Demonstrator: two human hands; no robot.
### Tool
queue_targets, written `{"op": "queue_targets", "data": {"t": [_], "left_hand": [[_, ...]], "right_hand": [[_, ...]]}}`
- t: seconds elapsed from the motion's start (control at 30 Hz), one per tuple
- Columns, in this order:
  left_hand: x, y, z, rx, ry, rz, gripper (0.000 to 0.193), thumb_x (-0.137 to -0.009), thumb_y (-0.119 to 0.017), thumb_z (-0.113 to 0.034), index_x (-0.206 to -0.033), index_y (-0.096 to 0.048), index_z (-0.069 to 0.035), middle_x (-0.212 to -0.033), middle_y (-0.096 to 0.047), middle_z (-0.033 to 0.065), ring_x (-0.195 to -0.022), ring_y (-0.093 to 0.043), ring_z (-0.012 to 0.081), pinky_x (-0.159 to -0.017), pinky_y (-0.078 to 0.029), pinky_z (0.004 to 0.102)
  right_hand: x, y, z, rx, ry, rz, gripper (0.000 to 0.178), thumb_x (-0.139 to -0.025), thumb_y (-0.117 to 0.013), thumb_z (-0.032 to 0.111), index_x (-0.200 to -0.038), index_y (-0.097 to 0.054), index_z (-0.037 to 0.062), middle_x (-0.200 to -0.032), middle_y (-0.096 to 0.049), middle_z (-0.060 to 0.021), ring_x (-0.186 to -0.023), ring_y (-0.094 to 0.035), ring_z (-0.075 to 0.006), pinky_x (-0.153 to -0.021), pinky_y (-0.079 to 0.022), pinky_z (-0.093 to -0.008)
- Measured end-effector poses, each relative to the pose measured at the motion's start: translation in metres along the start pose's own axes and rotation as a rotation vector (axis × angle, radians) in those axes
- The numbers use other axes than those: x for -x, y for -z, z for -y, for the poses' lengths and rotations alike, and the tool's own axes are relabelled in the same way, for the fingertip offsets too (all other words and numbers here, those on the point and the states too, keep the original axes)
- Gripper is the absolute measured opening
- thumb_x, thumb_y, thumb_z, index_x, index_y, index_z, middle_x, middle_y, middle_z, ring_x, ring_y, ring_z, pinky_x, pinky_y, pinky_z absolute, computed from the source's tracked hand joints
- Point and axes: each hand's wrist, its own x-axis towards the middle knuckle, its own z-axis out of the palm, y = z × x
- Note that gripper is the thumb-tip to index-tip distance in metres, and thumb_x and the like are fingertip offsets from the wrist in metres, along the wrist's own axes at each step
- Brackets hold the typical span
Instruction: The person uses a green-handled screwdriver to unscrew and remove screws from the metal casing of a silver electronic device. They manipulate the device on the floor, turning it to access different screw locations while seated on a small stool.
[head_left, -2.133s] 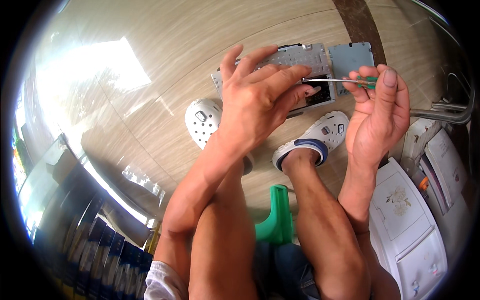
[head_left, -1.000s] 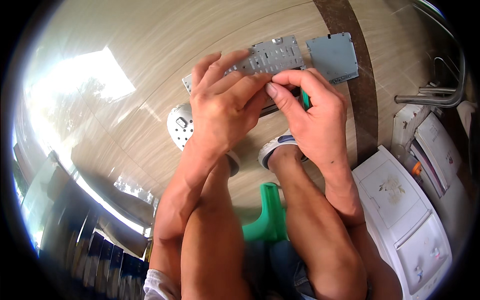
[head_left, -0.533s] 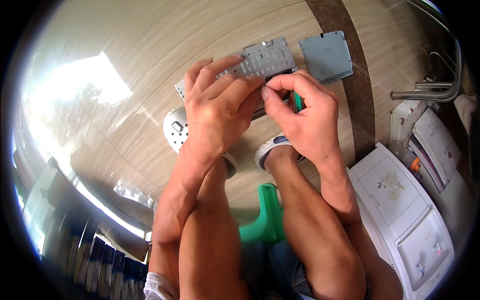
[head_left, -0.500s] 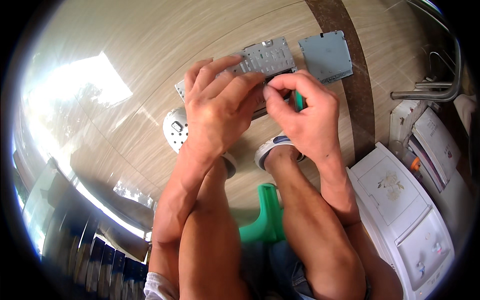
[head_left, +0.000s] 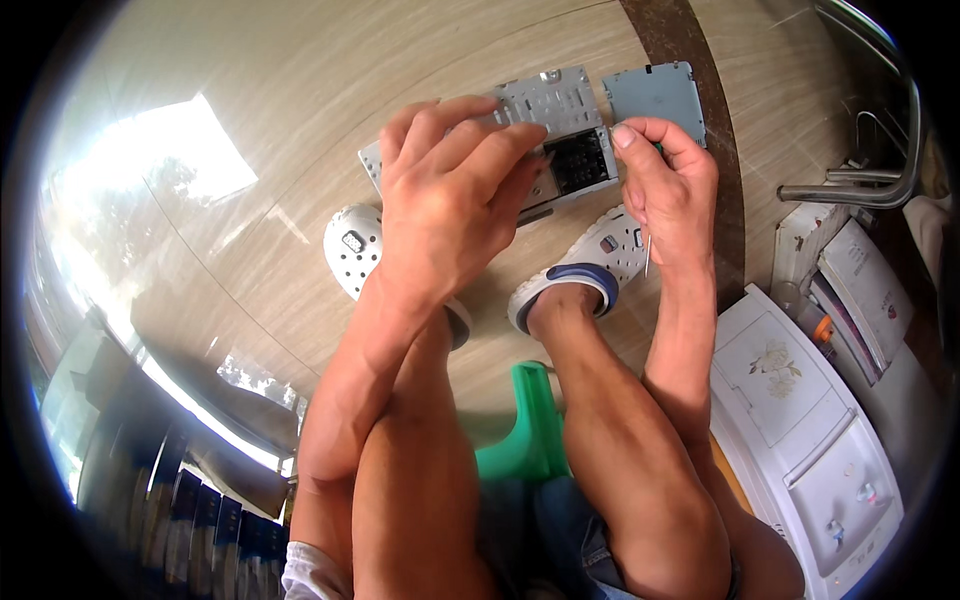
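A silver metal casing (head_left: pixel 550 100) full of slots and holes lies on the floor in front of my feet, with a dark compartment (head_left: pixel 582 163) showing at its right end. My left hand (head_left: pixel 445 190) arches over the casing's left and middle, fingers bent across its top and thumb at the near side. That hand hides much of it. Just off the right end, my right hand (head_left: pixel 670 185) is closed round a screwdriver (head_left: pixel 648 255), its thin shaft pointing back toward me. Thumb and forefinger are pinched together; anything tiny between them is too small to make out.
A flat grey metal cover (head_left: pixel 655 95) lies beyond my right hand. White clogs (head_left: pixel 352 245) are on my feet, close to the casing. A green plastic stool (head_left: pixel 535 430) shows between my legs. At right stand a white cabinet (head_left: pixel 780 370) and a bent metal tube frame (head_left: pixel 850 193).
My right hand has drawn away from the casing to the right, uncovering the dark compartment and turning the screwdriver so its shaft shows. My left hand stays over the casing, its forefinger and thumb shifted slightly.
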Motion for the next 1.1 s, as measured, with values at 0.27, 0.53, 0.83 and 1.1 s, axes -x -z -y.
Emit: {"op": "queue_targets", "data": {"t": [0.27,0.53,0.83,1.1], "left_hand": [[0.002,0.0,0.001,0.008,0.0,-0.013,0.029,-0.075,-0.086,-0.01,-0.102,-0.078,-0.013,-0.09,-0.073,0.0,-0.105,-0.068,0.025,-0.095,-0.046,0.0426],[0.001,0.002,-0.002,-0.01,0.01,0.012,0.028,-0.075,-0.087,-0.008,-0.102,-0.08,-0.012,-0.092,-0.076,0.0022,-0.109,-0.069,0.0257,-0.094,-0.048,0.0416],[0.002,-0.002,0.001,-0.001,-0.002,-0.013,0.027,-0.076,-0.085,-0.01,-0.102,-0.078,-0.013,-0.091,-0.072,0.0005,-0.107,-0.068,0.025,-0.095,-0.046,0.0425],[0.0,0.0,0.0,-0.021,0.004,0.003,0.026,-0.078,-0.087,-0.009,-0.102,-0.08,-0.012,-0.091,-0.076,0.0023,-0.109,-0.069,0.0258,-0.093,-0.048,0.0412]], "right_hand": [[-0.001,0.003,0.008,0.183,0.036,0.045,0.017,-0.096,-0.078,0.018,-0.099,-0.075,0.0024,-0.07,-0.057,0.0091,-0.056,-0.041,0.0008,-0.048,-0.03,-0.0206],[0.0,0.0,0.024,0.344,0.021,0.074,0.016,-0.096,-0.076,0.017,-0.096,-0.074,0.0013,-0.074,-0.06,0.0078,-0.067,-0.047,-0.0014,-0.058,-0.038,-0.0216],[-0.003,-0.003,0.03,0.537,0.141,0.088,0.017,-0.093,-0.075,0.015,-0.095,-0.073,-0.0014,-0.077,-0.063,0.0034,-0.073,-0.053,-0.0063,-0.066,-0.047,-0.0256],[0.004,-0.009,0.023,0.706,0.346,0.003,0.013,-0.093,-0.076,0.013,-0.098,-0.073,0.0008,-0.084,-0.072,-0.0069,-0.071,-0.065,-0.0154,-0.068,-0.053,-0.0313]]}}
